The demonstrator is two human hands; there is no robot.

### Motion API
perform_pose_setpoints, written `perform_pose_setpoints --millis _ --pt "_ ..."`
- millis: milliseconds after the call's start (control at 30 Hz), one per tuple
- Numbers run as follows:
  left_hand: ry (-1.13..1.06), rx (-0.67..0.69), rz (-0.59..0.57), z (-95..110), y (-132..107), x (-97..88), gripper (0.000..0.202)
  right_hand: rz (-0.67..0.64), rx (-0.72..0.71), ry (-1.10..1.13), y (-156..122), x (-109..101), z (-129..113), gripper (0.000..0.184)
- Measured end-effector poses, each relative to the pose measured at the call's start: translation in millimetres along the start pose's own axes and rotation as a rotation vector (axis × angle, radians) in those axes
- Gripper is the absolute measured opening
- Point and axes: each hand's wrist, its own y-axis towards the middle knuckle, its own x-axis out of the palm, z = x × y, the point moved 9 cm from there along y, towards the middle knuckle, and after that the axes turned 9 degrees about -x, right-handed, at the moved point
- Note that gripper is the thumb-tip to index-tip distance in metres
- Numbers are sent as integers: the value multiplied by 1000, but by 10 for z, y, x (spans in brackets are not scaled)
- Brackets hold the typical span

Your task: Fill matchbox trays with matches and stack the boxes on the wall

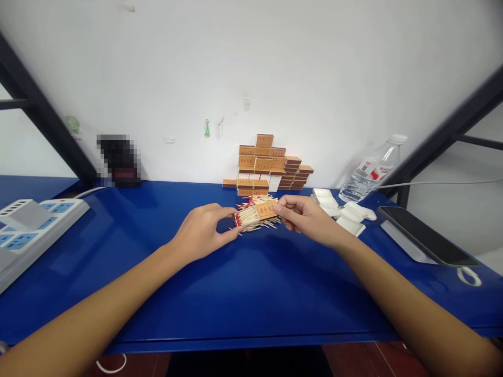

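Note:
Between my hands is a matchbox, its white tray (245, 216) full of red-tipped matches and partly inside the orange sleeve (266, 209). My left hand (204, 230) grips the tray's outer end between thumb and fingers. With thumb and fingers, my right hand (301, 214) pinches the right end of the sleeve. Loose matches (271, 224) lie in a pile on the blue table just under and behind the box. Beyond the pile, stacked matchboxes (262, 162) lean up against the wall.
White empty trays (348, 214) lie right of my right hand, near a clear water bottle (369, 170). A phone (428, 235) rests on a white box at the right. On the left are a power strip (63, 209) and a blurred dark object (120, 162).

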Motion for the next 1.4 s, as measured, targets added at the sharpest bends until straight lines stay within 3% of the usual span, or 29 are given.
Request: perform_pose_setpoints --millis 333,700,933,1067,1200,1400 --pt "-15 -22 -42 -27 9 44 32 -81 22 38 -20 51 111 49" --pt "-208 -40 -16 -35 25 12 41 -69 10 49 -5 70 69 49" --pt "-503 -269 -77 -155 38 102 41 -33 -7 29 -21 56 73 47" --pt "-708 -390 -90 -212 36 172 38 -26 -38 22 -39 130 -17 46" --pt "-776 -498 -144 -264 17 249 36 -52 -63 24 -55 237 -67 45" --pt "-865 -505 -176 -269 24 267 38 -54 -61 28 -61 237 -23 44"
